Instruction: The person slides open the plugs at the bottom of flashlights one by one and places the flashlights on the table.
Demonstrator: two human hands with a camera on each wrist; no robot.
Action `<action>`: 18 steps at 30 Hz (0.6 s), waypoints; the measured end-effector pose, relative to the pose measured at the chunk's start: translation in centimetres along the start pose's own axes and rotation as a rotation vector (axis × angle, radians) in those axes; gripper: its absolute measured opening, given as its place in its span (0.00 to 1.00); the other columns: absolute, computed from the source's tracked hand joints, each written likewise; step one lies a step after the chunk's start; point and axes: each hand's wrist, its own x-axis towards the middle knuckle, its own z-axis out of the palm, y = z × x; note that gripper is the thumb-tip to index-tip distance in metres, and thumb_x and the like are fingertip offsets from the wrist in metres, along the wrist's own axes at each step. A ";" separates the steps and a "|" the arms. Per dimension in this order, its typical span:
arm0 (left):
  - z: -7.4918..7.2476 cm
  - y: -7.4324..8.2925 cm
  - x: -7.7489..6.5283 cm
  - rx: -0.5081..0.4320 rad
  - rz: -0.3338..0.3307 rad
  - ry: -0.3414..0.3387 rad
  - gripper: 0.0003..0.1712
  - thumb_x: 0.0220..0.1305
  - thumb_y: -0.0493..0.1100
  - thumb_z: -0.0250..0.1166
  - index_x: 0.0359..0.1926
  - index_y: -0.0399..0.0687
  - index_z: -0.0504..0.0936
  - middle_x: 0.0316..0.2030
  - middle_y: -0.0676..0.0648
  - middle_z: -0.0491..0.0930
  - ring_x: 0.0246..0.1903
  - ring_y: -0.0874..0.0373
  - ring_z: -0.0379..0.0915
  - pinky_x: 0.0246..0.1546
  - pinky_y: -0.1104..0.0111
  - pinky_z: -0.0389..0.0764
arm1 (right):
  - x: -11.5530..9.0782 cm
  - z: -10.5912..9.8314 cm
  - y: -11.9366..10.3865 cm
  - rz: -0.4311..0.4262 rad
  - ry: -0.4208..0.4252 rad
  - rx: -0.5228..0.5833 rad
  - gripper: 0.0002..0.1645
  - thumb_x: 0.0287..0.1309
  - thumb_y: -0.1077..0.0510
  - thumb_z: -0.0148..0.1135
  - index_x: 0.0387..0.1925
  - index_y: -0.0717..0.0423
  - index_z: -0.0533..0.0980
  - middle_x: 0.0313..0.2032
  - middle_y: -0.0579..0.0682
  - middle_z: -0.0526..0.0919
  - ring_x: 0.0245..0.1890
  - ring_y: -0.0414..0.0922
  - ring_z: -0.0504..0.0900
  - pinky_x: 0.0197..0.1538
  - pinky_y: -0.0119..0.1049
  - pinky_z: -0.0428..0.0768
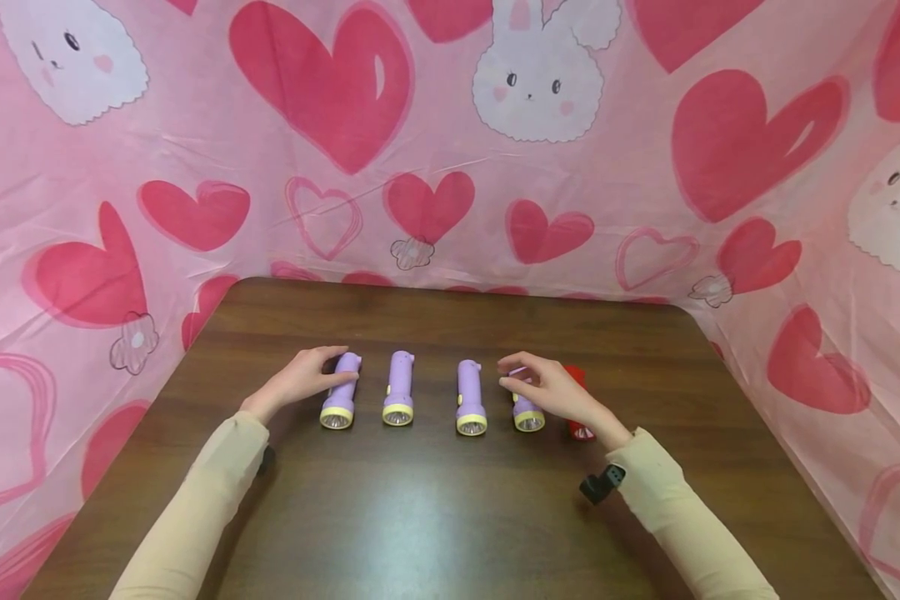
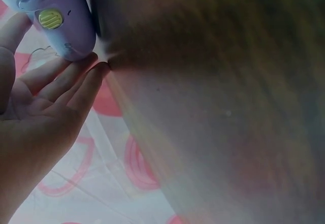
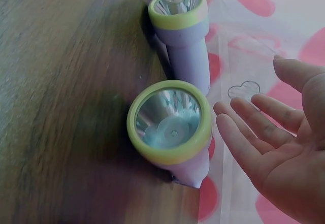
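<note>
Four-like row: several purple flashlights with yellow rims lie on the brown table, lenses toward me in the head view. At the leftmost purple flashlight (image 1: 337, 400), my left hand (image 1: 300, 379) has its thumb over the barrel and its fingers by the tail end. The left wrist view shows those fingers fairly straight beside that flashlight (image 2: 71, 26). My right hand (image 1: 551, 387) hovers over the rightmost purple flashlight (image 1: 527, 417), fingers spread from the thumb. In the right wrist view this hand (image 3: 284, 137) holds nothing, its fingertips near a flashlight's yellow rim (image 3: 170, 158).
Between the hands lie two more purple flashlights, one left (image 1: 400, 387) and one right (image 1: 470, 396). A red flashlight (image 1: 581, 432) is partly hidden by my right hand and wrist. Pink cloth with hearts and rabbits (image 1: 435, 125) hangs around the table (image 1: 420, 517).
</note>
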 end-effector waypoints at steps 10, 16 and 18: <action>0.0 0.0 0.1 -0.003 0.009 0.003 0.38 0.64 0.51 0.67 0.65 0.27 0.70 0.62 0.28 0.74 0.63 0.34 0.71 0.64 0.42 0.70 | 0.8 0.6 -0.7 0.014 -0.001 0.003 0.23 0.64 0.52 0.64 0.57 0.57 0.76 0.54 0.56 0.84 0.52 0.49 0.83 0.60 0.49 0.80; 0.0 -0.1 0.1 -0.006 0.007 -0.003 0.38 0.64 0.51 0.67 0.65 0.27 0.69 0.62 0.28 0.73 0.63 0.34 0.71 0.63 0.42 0.71 | 1.2 1.0 -1.3 -0.004 -0.017 0.000 0.23 0.65 0.51 0.64 0.57 0.56 0.76 0.54 0.53 0.85 0.51 0.47 0.83 0.60 0.50 0.80; 0.0 -0.2 0.1 -0.009 0.004 -0.003 0.38 0.64 0.51 0.67 0.65 0.27 0.70 0.62 0.28 0.74 0.63 0.34 0.71 0.63 0.42 0.71 | 1.3 1.1 -1.4 -0.014 -0.020 0.006 0.23 0.65 0.51 0.63 0.57 0.57 0.76 0.53 0.53 0.85 0.51 0.47 0.83 0.60 0.51 0.80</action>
